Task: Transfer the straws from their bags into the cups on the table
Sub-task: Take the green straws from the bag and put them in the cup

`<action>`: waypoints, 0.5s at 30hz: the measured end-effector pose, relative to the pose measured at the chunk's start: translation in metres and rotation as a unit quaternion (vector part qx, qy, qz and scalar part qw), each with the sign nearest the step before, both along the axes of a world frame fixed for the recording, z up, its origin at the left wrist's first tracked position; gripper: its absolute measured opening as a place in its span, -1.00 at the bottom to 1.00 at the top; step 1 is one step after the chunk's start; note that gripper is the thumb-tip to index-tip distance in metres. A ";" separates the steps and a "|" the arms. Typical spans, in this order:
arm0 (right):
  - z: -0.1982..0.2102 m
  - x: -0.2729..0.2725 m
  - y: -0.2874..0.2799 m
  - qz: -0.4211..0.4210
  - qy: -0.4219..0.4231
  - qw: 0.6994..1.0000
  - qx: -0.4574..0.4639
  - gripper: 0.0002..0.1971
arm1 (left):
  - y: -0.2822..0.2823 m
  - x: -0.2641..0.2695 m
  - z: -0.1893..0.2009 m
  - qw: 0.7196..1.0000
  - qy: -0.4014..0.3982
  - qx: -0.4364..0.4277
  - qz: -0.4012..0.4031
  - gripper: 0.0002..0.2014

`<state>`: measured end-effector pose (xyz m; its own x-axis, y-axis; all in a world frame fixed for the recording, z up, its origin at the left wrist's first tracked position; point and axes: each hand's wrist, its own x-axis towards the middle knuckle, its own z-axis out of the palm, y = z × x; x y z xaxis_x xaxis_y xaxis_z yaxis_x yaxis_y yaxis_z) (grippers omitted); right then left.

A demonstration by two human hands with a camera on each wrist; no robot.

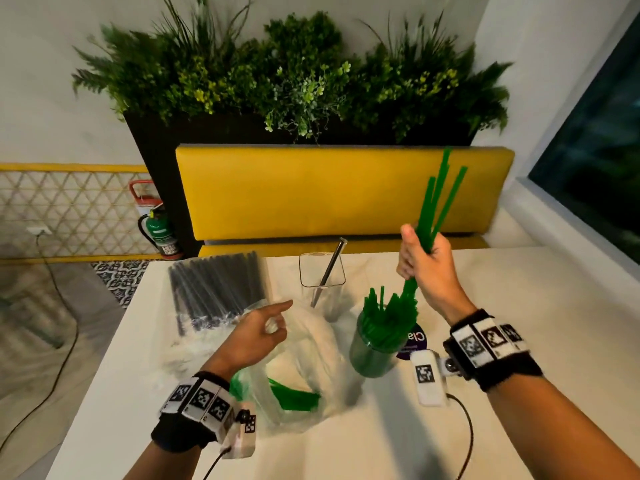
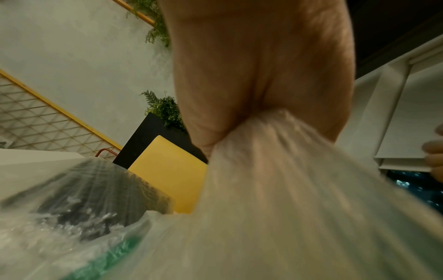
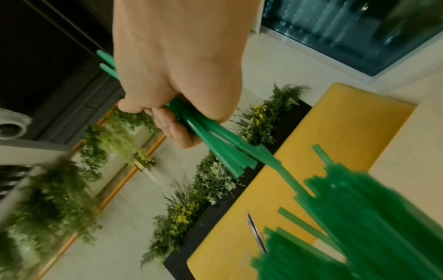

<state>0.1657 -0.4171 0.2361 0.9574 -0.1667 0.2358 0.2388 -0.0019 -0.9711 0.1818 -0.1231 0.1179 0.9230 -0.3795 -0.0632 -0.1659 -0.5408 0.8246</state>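
Observation:
My right hand grips a bundle of green straws, tilted, with the lower ends just above a green cup. That cup is packed with green straws. My left hand pinches the gathered plastic of a clear bag, index finger stretched out. A few green straws lie in that bag. Behind stands a clear cup holding one black straw. A bag of black straws lies to the left.
All of it sits on a white table. A purple round label lies behind the green cup. A yellow bench back and a black planter stand beyond the far edge. A fire extinguisher is on the floor at left.

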 end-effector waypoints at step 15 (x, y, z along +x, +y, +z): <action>-0.049 0.029 0.015 0.004 0.023 1.000 0.020 -0.68 | -0.025 -0.001 0.017 1.000 0.007 -0.003 -0.008 -0.71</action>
